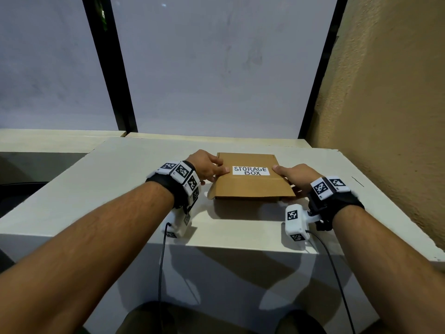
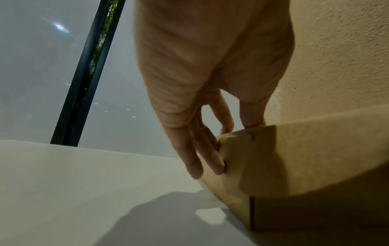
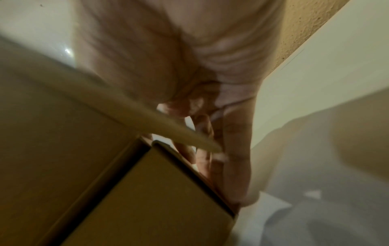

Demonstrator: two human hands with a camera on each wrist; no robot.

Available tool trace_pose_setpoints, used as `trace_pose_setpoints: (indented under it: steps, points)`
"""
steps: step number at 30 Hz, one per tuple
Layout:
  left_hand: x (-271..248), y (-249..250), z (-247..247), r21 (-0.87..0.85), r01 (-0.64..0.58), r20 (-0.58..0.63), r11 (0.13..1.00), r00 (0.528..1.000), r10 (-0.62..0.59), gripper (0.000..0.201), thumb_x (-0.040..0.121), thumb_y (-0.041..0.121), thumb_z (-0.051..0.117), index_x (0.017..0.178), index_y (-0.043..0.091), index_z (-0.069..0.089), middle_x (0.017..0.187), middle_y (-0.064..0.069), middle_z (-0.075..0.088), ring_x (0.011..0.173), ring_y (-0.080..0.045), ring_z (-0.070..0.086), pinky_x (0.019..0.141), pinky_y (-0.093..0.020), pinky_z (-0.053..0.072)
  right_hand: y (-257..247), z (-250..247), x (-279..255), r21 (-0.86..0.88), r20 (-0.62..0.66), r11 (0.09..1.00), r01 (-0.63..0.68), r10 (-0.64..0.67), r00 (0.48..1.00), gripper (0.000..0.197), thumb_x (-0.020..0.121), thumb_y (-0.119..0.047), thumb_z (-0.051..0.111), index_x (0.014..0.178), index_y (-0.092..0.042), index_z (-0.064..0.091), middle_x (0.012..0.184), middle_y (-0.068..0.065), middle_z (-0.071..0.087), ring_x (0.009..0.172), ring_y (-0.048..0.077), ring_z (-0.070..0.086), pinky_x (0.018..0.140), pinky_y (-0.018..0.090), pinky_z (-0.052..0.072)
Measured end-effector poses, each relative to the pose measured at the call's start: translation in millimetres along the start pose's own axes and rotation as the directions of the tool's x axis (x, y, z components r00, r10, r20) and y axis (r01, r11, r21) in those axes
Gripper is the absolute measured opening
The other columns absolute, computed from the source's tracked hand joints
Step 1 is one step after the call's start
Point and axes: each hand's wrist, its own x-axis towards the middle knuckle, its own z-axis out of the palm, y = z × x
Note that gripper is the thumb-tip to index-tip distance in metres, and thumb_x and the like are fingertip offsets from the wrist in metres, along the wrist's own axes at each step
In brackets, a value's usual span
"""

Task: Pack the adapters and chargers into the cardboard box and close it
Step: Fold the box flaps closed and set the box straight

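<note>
Head view: I see the cardboard box (image 1: 250, 186) on the table (image 1: 125, 165) (lid not fully down). My left hand (image 1: 207, 167) and right hand (image 1: 297, 177) clamp its sides.

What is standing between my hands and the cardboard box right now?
Nothing visible. The left hand and right hand already touch the cardboard box on opposite sides, thumbs on its lid.

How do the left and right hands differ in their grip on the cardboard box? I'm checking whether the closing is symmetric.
The left hand holds the cardboard box farther back, on its left edge; the right hand sits nearer, by the front right corner. Left fingers lie straight down the side wall; right fingers curl below the lid's edge. Both thumbs rest on the lid beside the label.
</note>
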Motion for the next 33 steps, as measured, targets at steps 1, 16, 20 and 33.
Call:
trace_pose_setpoints:
  steps: [1,16,20,33]
  points:
    - [0.7,-1.3,0.9,-0.004,-0.002,-0.007,1.0,1.0,0.002,0.061,0.079,0.038,0.074,0.134,0.02,0.055,0.111,-0.004,0.067,0.094,-0.02,0.066,0.087,-0.039,0.054,0.3,0.2,0.2,-0.018,-0.009,1.0,0.005,-0.005,1.0,0.061,0.084,-0.055,0.061,0.105,0.002,0.062,0.105,0.019,0.069,0.093,0.038,0.067,0.086,0.053,0.055]
    - [11.0,-0.8,4.6,-0.021,0.049,-0.052,0.999,0.997,-0.05,0.069,0.074,0.032,0.08,0.13,0.004,0.052,0.112,-0.014,0.068,0.102,-0.027,0.067,0.094,-0.042,0.054,4.9,-0.2,8.7,0.035,0.01,0.999,0.015,-0.015,1.0,0.056,0.085,-0.047,0.066,0.108,0.003,0.061,0.103,0.018,0.068,0.093,0.037,0.069,0.085,0.051,0.056]
    - [9.4,-2.1,5.1,0.029,0.031,-0.071,0.999,0.997,-0.029,0.053,0.075,0.039,0.077,0.115,0.006,0.066,0.104,-0.009,0.072,0.101,-0.024,0.067,0.092,-0.039,0.055,3.4,2.0,8.0,0.003,-0.012,0.999,0.039,-0.039,0.999,0.056,0.086,-0.047,0.064,0.107,0.004,0.063,0.103,0.018,0.069,0.093,0.037,0.068,0.086,0.051,0.056]
    - [-26.7,7.0,11.5,0.285,0.029,-0.168,0.958,0.986,0.02,0.053,0.087,0.05,0.061,0.117,0.007,0.067,0.11,-0.009,0.071,0.104,-0.025,0.066,0.093,-0.038,0.054,-10.4,4.4,-24.9,-0.391,-0.098,0.92,0.039,-0.084,0.992,0.057,0.092,-0.053,0.05,0.101,0.001,0.065,0.109,0.019,0.069,0.095,0.036,0.067,0.086,0.042,0.053]
